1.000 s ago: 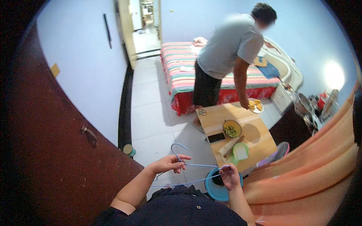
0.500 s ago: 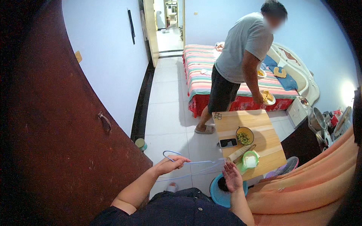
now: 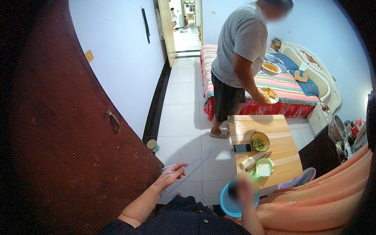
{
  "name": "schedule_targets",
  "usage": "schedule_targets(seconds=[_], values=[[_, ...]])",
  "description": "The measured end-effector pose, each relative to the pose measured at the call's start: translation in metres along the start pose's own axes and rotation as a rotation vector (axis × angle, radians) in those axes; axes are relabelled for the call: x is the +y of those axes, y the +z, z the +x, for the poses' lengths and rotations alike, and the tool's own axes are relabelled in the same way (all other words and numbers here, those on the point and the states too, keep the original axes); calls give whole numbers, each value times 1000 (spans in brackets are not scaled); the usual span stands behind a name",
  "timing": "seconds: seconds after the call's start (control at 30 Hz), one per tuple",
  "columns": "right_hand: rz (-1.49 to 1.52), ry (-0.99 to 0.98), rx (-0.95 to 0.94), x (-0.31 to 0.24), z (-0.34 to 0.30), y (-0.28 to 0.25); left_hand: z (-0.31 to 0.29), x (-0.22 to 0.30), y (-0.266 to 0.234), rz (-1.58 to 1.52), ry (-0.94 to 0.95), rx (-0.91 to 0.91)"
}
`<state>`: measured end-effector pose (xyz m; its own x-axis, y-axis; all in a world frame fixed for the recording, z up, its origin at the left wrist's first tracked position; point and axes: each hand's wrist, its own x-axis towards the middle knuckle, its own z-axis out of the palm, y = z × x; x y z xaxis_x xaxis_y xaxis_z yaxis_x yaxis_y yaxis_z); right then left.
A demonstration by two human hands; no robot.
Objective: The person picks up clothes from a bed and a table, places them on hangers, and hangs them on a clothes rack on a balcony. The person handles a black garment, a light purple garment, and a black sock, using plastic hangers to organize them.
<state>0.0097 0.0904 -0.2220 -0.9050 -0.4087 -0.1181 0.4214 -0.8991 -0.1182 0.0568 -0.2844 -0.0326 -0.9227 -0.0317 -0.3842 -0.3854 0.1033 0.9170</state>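
A thin blue clothes hanger (image 3: 194,166) hangs from my left hand (image 3: 172,175), whose fingers are closed round its hook end. Its long thin arms slant away over the floor tiles. My right hand (image 3: 246,192) is a blur above a blue basin (image 3: 224,203) with something dark inside. I cannot make out its fingers or whether it touches the basin. Just beyond lies the corner of a wooden table (image 3: 280,135), bearing a green-rimmed container (image 3: 264,169), a phone (image 3: 242,148) and a bowl of green pieces (image 3: 259,141).
Across the table a person (image 3: 241,47) holds a plate of yellow pieces (image 3: 269,95) and a bowl of orange-yellow food (image 3: 271,67) beside a striped bed (image 3: 211,78). A dark red door (image 3: 70,137) stands at left, an orange curtain (image 3: 313,203) and a fan (image 3: 305,177) at right.
The hanger has swung round in my left hand, its arms now pointing up and away. My right hand has dropped slightly and blurred. The person has raised the bowl; someone appears in the far doorway.
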Motion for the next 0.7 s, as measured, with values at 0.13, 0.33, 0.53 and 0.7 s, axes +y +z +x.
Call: schedule_targets(seconds=[0.13,0.33,0.53,0.7], values=[[1000,191,304,-5,-6,15,5,-4,-6,60,16,-34],[1336,305,307,-1,-14,41,21,-9,-17,10,43,-85],[-493,-201,291,31,-9,-49,27,-21,-37,-46,63,-115],[-170,-140,447,56,-15,-7,26,-28,-44,-17,-18,-83]])
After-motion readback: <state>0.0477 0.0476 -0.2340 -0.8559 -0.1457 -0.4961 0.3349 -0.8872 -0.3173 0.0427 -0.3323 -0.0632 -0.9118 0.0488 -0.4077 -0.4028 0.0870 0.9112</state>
